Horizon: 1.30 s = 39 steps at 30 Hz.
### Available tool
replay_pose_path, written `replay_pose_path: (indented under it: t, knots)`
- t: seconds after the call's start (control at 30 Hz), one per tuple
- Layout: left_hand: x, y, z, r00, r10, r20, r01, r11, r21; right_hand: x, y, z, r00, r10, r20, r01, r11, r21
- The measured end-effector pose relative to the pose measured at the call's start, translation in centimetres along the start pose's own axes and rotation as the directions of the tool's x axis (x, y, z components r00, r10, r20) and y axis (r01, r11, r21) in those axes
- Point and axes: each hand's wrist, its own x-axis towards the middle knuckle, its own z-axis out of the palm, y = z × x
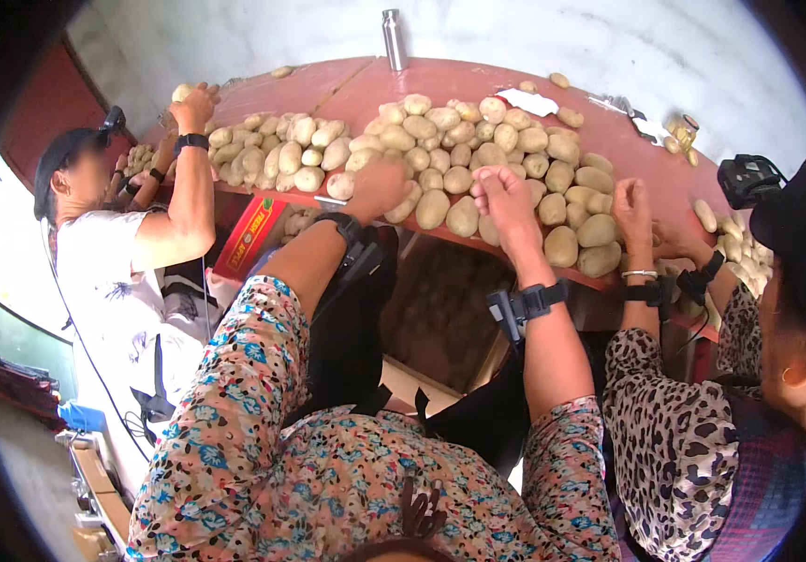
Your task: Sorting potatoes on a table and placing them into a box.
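A large pile of potatoes (463, 144) lies along the near side of the red table (438, 74). My left hand (378, 186) rests over potatoes at the table's front edge, back of the hand up; its fingers are blurred, and whether it grips one cannot be told. My right hand (505, 200) is raised over the front of the pile, fingers curled with thumb and fingertips together; no potato shows in it. Potatoes lie just behind and beside it. Both my wrists wear black straps with small devices.
A co-worker at the left (101, 232) lifts a potato; another at the right (684, 421) works close to my right arm. A steel bottle (394, 41) stands at the back. White paper (529, 102) lies beyond the pile. Under the table are a red carton (248, 235) and an open box (445, 309).
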Motion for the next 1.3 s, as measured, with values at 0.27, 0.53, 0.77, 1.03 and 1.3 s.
replay_pose_path:
  t: [0.27,0.53,0.77,1.03,1.3]
  knots:
    - [0.6,-0.3,0.6,0.997,0.037,-0.064,-0.036,0.999,0.018,0.9,0.1,0.3,0.992,-0.030,0.121,0.040,0.996,-0.074]
    - [0.2,-0.3,0.7,0.982,0.014,-0.188,-0.019,0.999,-0.027,2.4,-0.8,3.3,0.992,0.025,0.122,-0.024,1.000,-0.006]
    - [-0.3,-0.7,1.8,0.936,0.060,-0.346,-0.063,0.998,0.002,3.1,0.1,4.6,0.978,0.077,0.195,-0.067,0.996,-0.057]
    - [-2.2,-0.6,-1.3,0.944,0.136,-0.301,-0.183,0.974,-0.133,3.3,-0.6,2.6,0.991,0.111,0.079,-0.107,0.993,-0.048]
    - [-10.2,6.2,3.6,0.859,0.036,0.510,0.492,-0.336,-0.803,3.4,-0.5,-0.6,0.996,0.087,0.024,-0.089,0.991,0.096]
